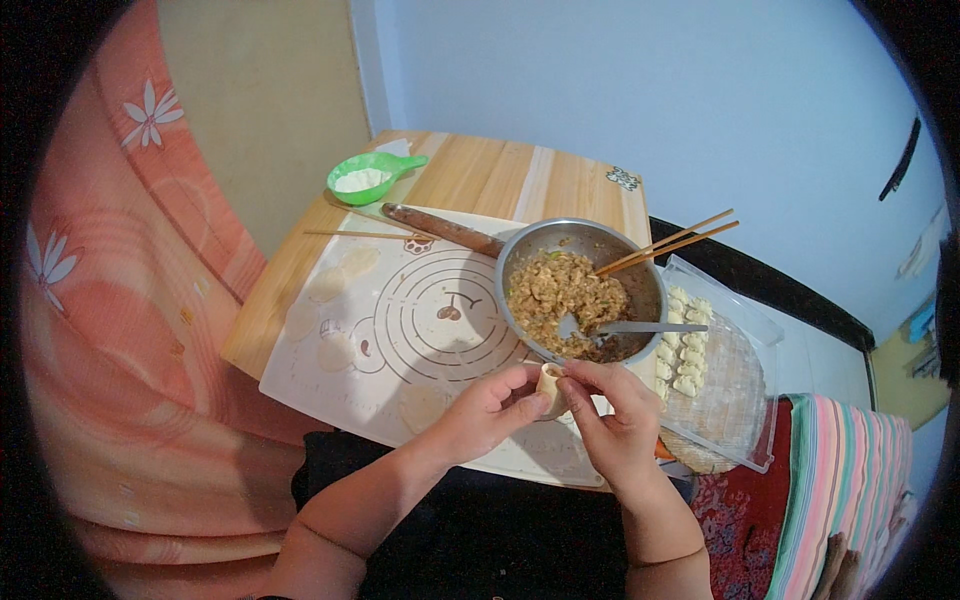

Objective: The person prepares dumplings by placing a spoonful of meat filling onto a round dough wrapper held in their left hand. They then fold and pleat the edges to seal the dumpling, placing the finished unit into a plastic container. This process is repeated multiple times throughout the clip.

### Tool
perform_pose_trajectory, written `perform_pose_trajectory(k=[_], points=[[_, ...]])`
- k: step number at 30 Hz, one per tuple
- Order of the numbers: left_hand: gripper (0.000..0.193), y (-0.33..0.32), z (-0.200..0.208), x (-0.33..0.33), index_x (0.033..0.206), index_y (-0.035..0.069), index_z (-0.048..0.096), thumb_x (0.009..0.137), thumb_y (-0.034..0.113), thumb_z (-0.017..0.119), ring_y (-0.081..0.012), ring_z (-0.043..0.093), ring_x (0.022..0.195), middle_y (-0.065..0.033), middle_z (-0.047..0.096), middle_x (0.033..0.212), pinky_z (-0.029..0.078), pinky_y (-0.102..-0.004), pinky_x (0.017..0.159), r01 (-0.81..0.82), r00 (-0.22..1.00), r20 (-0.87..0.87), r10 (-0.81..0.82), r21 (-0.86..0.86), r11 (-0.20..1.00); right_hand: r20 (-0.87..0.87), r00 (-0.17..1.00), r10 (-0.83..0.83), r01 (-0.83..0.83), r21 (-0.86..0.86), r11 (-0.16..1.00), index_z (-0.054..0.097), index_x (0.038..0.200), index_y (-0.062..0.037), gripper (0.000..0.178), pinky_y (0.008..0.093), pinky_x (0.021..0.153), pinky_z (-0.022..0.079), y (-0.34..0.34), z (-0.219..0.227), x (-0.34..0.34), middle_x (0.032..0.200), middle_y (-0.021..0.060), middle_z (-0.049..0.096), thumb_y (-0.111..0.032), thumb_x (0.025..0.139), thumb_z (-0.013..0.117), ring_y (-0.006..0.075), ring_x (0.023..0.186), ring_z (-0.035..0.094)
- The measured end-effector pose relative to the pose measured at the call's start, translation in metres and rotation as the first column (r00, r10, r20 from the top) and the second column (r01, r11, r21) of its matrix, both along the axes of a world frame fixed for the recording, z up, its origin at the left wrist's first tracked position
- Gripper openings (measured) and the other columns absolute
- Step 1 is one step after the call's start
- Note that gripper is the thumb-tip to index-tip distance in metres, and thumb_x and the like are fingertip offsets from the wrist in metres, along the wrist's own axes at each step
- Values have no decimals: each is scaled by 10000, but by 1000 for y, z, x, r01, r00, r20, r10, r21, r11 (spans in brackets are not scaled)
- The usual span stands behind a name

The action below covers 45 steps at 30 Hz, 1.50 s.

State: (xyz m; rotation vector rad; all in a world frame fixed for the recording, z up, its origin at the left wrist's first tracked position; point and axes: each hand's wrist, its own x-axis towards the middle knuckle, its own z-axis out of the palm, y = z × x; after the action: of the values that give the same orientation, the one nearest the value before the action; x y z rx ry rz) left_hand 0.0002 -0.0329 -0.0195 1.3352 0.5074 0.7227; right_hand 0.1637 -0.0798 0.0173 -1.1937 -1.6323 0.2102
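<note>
A dumpling [548, 388] is pinched between my two hands in front of the metal bowl, its pale wrapper curled upright with an opening at the top. My left hand [490, 408] grips its left side between thumb and fingers. On the other side, my right hand [618, 412] presses the wrapper's edge with thumb and forefinger. Just beyond, the bowl [644, 268] holds brown minced filling [562, 292]. A spoon [650, 327] rests in the filling, and a pair of chopsticks [680, 241] leans over the bowl's right rim. Several flat dough wrappers [425, 405] lie on the mat.
The printed baking mat [400, 290] covers much of the wooden table [500, 180]. A rolling pin [440, 226] lies against the bowl, beside a thin stick [350, 234]. A green scoop [345, 192] of white flour stands far left. Rows of dumplings [690, 345] fill part of a clear tray [765, 400].
</note>
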Motion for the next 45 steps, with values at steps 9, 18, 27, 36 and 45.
perform_pose_trajectory(k=[9, 18, 27, 36, 45], points=[[308, 0, -1, 1, 1212, 5, 506, 940, 147, 523, -59, 528, 955, 2, 579, 1027, 431, -237, 842, -48, 997, -53, 46, -29, 998, 136, 989, -55, 65, -67, 996, 622, 1006, -38, 242, 328, 621, 519, -1, 0, 5, 837, 137, 666, -8, 771, 674, 268, 728, 659], [300, -3, -6, 5, 1190, 10, 536, 925, 150, 548, -50, 520, 911, 20, 586, 998, 433, -227, 823, -54, 987, -151, 60, 40, 998, -71, 997, 28, -46, -270, 962, 614, 1055, -26, 299, 303, 662, 542, 1, -3, 6, 883, 126, 684, -61, 773, 704, 206, 789, 681], [333, -5, -7, 4, 1227, 37, 517, 935, 196, 530, -69, 520, 870, -32, 613, 985, 441, -253, 797, -69, 975, -203, 92, 120, 990, 230, 973, -5, 51, -195, 979, 606, 1050, 1, 280, 282, 707, 540, 0, 1, 2, 901, 117, 688, 0, 779, 681, 171, 809, 679], [329, 3, -12, 1, 1242, 19, 495, 968, 198, 463, -72, 502, 896, -23, 589, 985, 424, -247, 817, 21, 970, -242, 10, 126, 992, -44, 997, 68, -78, -271, 960, 583, 1078, -34, 280, 336, 657, 531, 6, -5, 8, 908, 151, 670, -31, 803, 635, 290, 783, 668], [353, -4, -23, 8, 1300, 49, 451, 977, 193, 432, -81, 505, 908, -23, 554, 1035, 438, -253, 793, -82, 990, -100, 97, 149, 985, -11, 995, 96, -95, -281, 955, 565, 1130, -26, 311, 311, 703, 534, 9, -7, 4, 864, 113, 668, -49, 828, 638, 217, 792, 663]])
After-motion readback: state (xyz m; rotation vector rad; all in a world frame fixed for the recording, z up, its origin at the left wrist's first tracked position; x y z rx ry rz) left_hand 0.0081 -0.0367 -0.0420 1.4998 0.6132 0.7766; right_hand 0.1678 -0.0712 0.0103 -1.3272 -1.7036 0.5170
